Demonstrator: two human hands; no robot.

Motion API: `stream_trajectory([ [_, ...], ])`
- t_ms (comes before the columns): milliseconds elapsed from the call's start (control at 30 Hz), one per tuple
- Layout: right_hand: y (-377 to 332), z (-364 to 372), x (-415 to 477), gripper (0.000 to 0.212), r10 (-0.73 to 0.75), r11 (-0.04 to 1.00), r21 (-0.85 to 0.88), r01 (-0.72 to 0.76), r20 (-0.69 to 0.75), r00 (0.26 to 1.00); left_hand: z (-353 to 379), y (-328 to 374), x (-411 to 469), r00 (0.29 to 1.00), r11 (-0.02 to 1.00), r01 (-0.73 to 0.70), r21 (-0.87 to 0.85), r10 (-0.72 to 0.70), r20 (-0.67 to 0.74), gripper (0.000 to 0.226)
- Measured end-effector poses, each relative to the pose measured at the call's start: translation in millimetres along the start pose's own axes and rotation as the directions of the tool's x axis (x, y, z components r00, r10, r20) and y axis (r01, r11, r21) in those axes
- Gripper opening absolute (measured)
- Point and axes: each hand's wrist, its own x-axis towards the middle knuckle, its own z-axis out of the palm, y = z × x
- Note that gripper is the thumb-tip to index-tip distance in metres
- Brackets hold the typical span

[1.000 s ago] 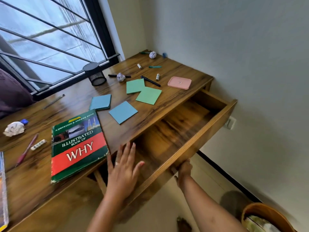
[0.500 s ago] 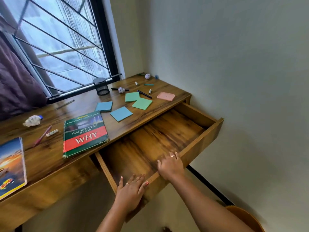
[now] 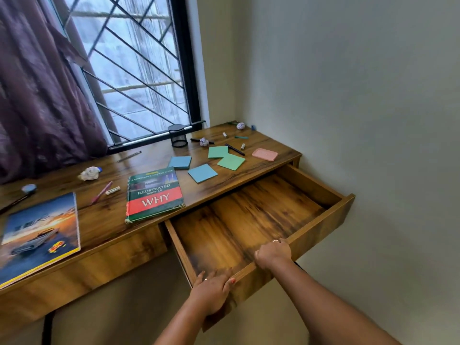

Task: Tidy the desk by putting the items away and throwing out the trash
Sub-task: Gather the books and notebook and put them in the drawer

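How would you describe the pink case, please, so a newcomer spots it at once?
Find the desk under the window and follow it to its right end. The pink case lies flat there, right of the green notes. Nothing else nearby is pink and rounded.

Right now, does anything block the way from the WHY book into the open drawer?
Nothing visible does. The drawer shows a bare floor, and the book lies on the desk by its far left corner. The left hand and right hand grip only the front rim.
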Motion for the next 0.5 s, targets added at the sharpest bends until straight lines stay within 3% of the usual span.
stream_trajectory([
  [100,-7.1,-10.2,14.9,0.034,0.042,0.998,-0.044,-0.037,0.127,0.991,-16.0,-4.2,-1.0,0.997,0.982,-0.070,0.173,0.074,-0.016,0.048],
  [167,-25.5,-23.1,28.1,0.031,0.011,1.000,0.013,-0.014,0.213,0.977,-35.2,-15.2,0.6,0.992,0.981,-0.041,0.191,0.063,-0.110,0.052],
  [233,-53.4,-40.4,40.8,0.031,-0.060,0.987,0.156,0.026,0.217,0.974,-57.5,-33.5,7.9,0.967,0.996,0.072,0.048,-0.058,-0.248,0.054],
  [333,-106.0,-68.0,65.2,0.032,-0.111,0.944,0.318,0.087,0.060,0.992,-95.0,-75.3,17.8,0.868,0.953,0.205,-0.222,-0.282,-0.410,0.054],
  [500,-179.8,-102.5,113.3,0.028,-0.183,0.780,0.602,0.174,-0.047,0.982,-150.4,-154.6,34.5,0.641,0.703,0.245,-0.668,-0.634,-0.432,0.058],
])
